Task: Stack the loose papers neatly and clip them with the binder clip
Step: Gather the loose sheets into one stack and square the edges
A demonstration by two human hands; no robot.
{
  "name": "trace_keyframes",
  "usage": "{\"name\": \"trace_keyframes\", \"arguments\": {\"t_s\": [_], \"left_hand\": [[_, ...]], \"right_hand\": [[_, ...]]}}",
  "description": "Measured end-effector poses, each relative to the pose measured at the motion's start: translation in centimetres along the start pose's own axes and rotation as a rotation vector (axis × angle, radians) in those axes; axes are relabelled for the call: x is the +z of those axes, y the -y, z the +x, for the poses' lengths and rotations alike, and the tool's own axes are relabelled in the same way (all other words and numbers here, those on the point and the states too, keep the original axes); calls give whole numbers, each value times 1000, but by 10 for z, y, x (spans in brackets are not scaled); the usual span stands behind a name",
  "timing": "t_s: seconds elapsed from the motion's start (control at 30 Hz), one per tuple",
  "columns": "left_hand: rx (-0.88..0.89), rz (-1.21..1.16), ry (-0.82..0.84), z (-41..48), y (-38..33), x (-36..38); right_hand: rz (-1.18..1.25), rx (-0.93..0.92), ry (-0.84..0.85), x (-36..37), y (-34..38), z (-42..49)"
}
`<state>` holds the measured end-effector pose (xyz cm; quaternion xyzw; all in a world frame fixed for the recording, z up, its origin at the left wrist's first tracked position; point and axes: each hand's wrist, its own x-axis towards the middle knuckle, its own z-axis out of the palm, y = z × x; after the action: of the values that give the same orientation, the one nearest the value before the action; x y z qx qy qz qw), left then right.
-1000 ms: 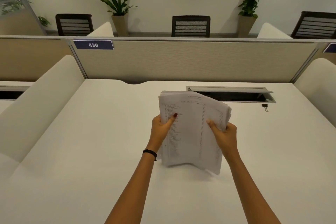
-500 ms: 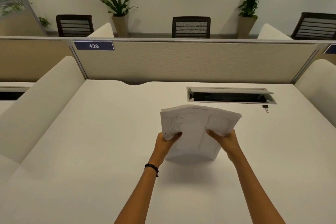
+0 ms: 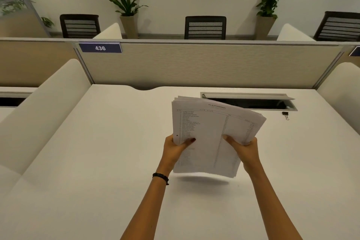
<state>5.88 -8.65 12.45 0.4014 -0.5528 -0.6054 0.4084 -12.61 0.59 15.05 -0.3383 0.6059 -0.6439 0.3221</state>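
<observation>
Above surface (image 3: 97,161): left hand (image 3: 173,150), right hand (image 3: 245,148), fingers clamped on papers (image 3: 210,132) at sides, likely for squaring; clip (image 3: 285,114) well apart.

Soft, even indoor light falls from above, slightly warm and dim. A faint blurred shadow lies on the surface (image 3: 116,161) just below the papers (image 3: 210,138). Wide-angle distortion bends lines at the frame's edges. The print is too soft to read.

White papers (image 3: 209,136), black binder clip (image 3: 285,113)
</observation>
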Motion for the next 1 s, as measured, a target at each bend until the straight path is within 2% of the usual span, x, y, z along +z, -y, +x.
{"name": "trace_keyframes", "arguments": {"t_s": [0.3,0.53,0.77,1.0], "left_hand": [[72,-25,-39,2,-16,-3],[282,-68,-251,5,-60,10],[167,23,-421,15,-71,22],[144,-1,-407,12,-62,20]], "right_hand": [[-41,12,85,-1,-1,-2],[-54,-6,77,5,-2,-4],[-47,4,77,6,-3,-9],[-58,11,78,6,-1,-10]]}}
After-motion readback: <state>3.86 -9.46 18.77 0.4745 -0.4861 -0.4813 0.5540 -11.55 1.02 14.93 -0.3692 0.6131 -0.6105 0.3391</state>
